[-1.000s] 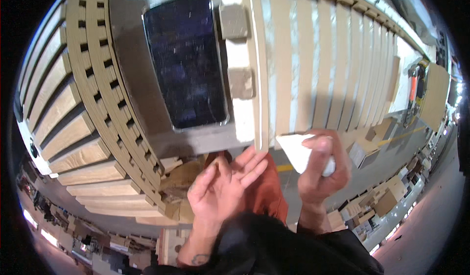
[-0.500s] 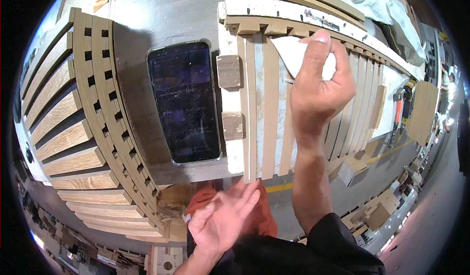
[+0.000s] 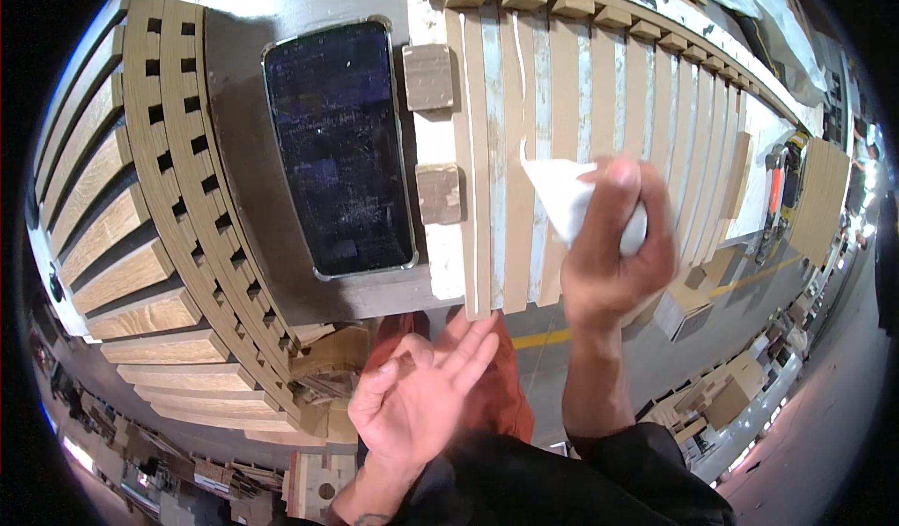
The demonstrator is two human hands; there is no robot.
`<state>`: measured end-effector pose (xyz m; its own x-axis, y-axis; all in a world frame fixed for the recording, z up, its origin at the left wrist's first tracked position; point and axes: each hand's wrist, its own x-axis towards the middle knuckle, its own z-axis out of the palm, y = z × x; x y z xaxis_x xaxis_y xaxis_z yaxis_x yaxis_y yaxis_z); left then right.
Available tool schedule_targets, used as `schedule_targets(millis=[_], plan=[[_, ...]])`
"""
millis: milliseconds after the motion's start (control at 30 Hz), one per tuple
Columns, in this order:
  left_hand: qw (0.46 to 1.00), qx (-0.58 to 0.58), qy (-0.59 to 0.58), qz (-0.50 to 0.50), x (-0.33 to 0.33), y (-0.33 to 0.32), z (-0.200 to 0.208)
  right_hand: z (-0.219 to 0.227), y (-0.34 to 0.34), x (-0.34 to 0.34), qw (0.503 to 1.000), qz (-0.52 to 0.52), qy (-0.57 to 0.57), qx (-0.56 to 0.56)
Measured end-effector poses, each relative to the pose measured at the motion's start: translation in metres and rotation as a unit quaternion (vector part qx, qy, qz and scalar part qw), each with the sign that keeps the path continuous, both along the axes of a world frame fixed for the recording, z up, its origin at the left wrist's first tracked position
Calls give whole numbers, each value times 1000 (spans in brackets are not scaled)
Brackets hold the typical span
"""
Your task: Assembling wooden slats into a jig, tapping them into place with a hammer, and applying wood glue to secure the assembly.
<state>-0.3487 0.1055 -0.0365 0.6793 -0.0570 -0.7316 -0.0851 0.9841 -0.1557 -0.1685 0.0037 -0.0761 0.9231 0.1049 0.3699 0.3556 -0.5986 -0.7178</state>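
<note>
My right hand [image 3: 618,254] is closed round a white cone-shaped squeeze bag [image 3: 560,193], its tip pointing at the upper left. The tip meets a wooden slat [image 3: 512,245], second from the left in a row of parallel slats. A thin white bead of glue [image 3: 521,67] runs along that slat from its far end to the tip. Another glue bead [image 3: 474,161] lies along the leftmost slat. Palm up, my left hand [image 3: 412,400] is open with fingers spread, by the near end of the leftmost slat; it holds nothing.
A dark-screened phone [image 3: 342,151] lies left of the slats, near two brown blocks [image 3: 431,76]. Farther left stand slotted wooden strips [image 3: 173,123] with slats [image 3: 131,268] beside them. A notched rail [image 3: 571,3] crosses the slats' far ends. Tools [image 3: 775,189] lie at right.
My right hand has drawn the bag toward me along the second slat, leaving a white glue bead behind its tip. The view has shifted slightly; my left hand stays open.
</note>
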Motion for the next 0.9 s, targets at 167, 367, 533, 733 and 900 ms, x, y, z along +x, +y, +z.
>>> schedule_targets(millis=[167, 367, 533, 733, 900], plan=[[1000, 4, 4, 17, 2, -3, 2, 18, -25, -49, 996, 22, 80, -44], [999, 15, 19, 44, 1, -7, 2, 32, -47, -80, 987, 39, 139, -69], [999, 23, -8, 46, 0, -10, 0, 31, -54, -90, 983, 43, 166, -62], [999, 37, -2, 27, -2, -10, 2, 31, -56, -72, 986, 53, 139, -75], [999, 36, 0, 31, 0, -12, 2, 17, -26, -1, 999, 0, 39, 4]])
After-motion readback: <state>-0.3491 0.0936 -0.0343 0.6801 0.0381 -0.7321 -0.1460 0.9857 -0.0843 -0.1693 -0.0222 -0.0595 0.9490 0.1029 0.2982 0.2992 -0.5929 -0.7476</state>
